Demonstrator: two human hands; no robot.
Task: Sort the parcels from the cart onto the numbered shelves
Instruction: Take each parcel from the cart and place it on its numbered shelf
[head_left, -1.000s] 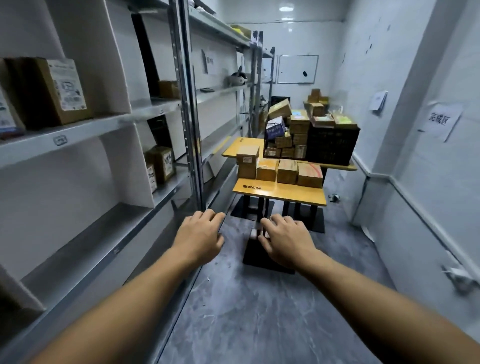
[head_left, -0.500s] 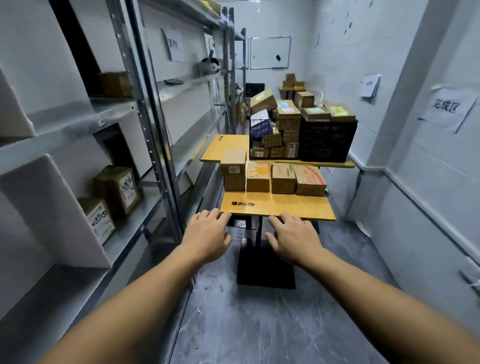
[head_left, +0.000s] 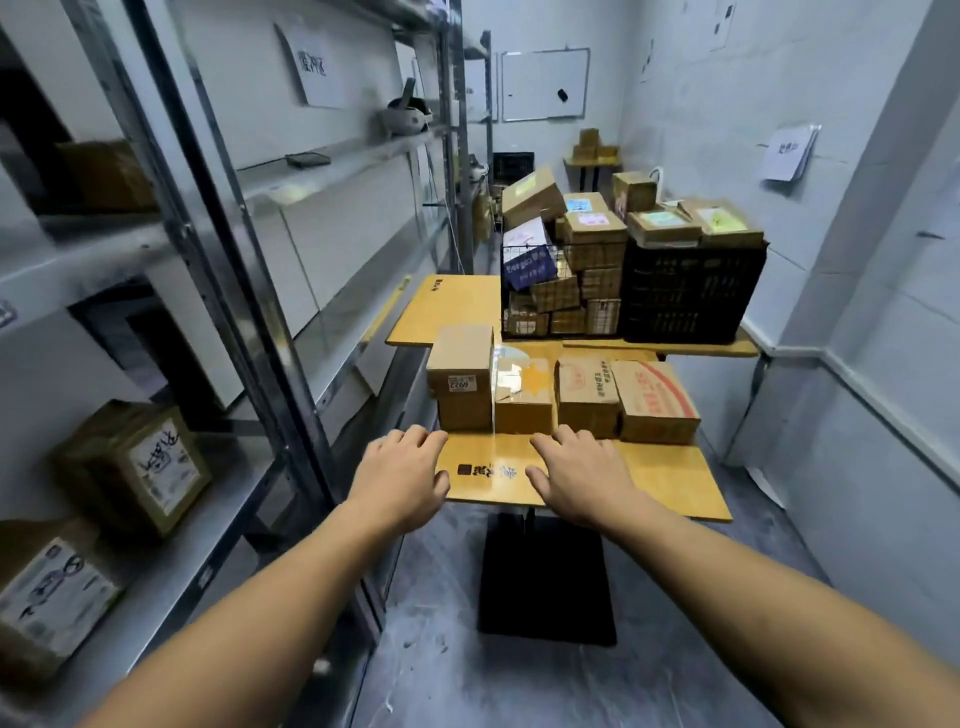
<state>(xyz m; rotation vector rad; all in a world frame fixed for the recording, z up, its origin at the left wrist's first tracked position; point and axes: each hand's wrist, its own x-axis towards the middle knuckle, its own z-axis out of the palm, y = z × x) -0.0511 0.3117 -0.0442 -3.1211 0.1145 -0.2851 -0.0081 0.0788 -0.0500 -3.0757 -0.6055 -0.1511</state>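
Parcels (head_left: 587, 395) leave the table (head_left: 660, 467) front bare beneath left hand (head_left: 402, 478) and right hand (head_left: 576, 475).

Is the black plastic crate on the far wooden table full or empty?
Full: the black plastic crate has brown cardboard parcels stacked above its rim; its inside is hidden.

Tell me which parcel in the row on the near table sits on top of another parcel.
The leftmost parcel, with a white label on its front. It rests on a lower box; the three to its right stand directly on the table.
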